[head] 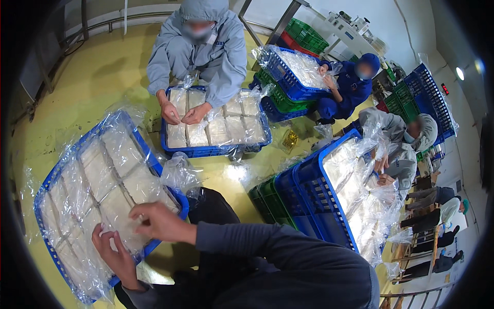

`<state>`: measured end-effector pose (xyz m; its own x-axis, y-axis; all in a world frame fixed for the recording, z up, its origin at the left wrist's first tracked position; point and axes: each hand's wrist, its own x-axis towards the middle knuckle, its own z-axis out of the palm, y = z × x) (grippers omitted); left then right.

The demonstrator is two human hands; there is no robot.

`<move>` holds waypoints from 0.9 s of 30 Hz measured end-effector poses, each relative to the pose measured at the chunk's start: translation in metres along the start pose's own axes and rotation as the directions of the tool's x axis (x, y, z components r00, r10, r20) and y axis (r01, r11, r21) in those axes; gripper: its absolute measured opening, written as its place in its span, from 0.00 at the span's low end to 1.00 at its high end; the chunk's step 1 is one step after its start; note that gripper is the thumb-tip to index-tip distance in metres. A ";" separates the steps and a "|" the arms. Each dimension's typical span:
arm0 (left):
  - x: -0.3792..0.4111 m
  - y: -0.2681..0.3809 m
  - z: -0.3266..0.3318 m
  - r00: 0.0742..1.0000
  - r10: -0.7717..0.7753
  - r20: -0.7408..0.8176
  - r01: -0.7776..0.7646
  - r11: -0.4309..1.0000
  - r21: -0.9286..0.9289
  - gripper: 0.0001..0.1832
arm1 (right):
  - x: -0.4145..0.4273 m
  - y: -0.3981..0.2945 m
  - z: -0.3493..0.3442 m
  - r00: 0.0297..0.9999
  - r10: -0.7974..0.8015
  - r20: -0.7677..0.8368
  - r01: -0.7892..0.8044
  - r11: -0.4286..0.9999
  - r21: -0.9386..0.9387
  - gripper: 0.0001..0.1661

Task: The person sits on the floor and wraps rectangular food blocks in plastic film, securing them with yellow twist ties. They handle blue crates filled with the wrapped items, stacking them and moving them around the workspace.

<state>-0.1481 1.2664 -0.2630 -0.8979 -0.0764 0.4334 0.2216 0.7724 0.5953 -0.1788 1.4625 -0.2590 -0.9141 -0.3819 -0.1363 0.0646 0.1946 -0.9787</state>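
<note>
A blue plastic crate (179, 199) in front of me holds rows of white rectangular blocks (96, 170) under loose clear plastic film (69, 154). My left hand (115, 255) is over the near part of the crate, palm up with curled fingers. Just beside it, my right hand (160, 222) reaches in over the blocks with bent fingers, slightly blurred. The two hands are apart. Thin clear film lies around the fingers; whether either hand grips it cannot be told. A bunched clear plastic bag (179, 172) hangs at the crate's right corner.
A co-worker in grey (197, 50) handles bags over another blue crate (216, 151). Stacked blue and green crates (308, 197) stand to my right, with a second co-worker (403, 162) behind. Farther back, a worker in dark blue (353, 85) bends over a crate. The floor (231, 170) is yellow.
</note>
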 end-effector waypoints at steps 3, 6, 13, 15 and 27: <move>0.016 0.019 -0.005 0.996 0.052 0.071 -0.039 0.984 -0.175 0.01 | 0.008 0.015 0.036 0.894 -0.443 -0.066 0.418 0.878 -0.233 0.48; 0.032 0.012 -0.013 0.967 0.028 0.255 0.067 0.931 -0.359 0.09 | 0.020 0.005 0.042 0.881 -0.474 -0.005 0.469 0.873 -0.131 0.56; 0.021 -0.018 -0.040 0.931 0.014 0.364 0.131 0.920 -0.370 0.30 | 0.023 0.035 0.015 0.932 -0.099 -0.350 0.145 0.983 0.108 0.07; -0.002 -0.047 -0.042 0.941 -0.042 0.336 0.134 0.958 -0.254 0.34 | 0.017 0.025 0.013 0.911 -0.037 -0.411 0.164 0.947 0.278 0.09; 0.059 0.018 -0.041 0.864 -0.365 0.347 0.452 0.258 -0.854 0.20 | -0.057 -0.039 0.064 0.885 -0.444 -0.140 0.327 0.807 -0.492 0.40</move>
<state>-0.1812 1.2500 -0.1991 -0.9886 -0.1291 -0.0773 -0.0237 -0.3738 0.9272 -0.1041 1.4189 -0.2228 -0.8936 -0.2980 0.3356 -0.4439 0.4766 -0.7588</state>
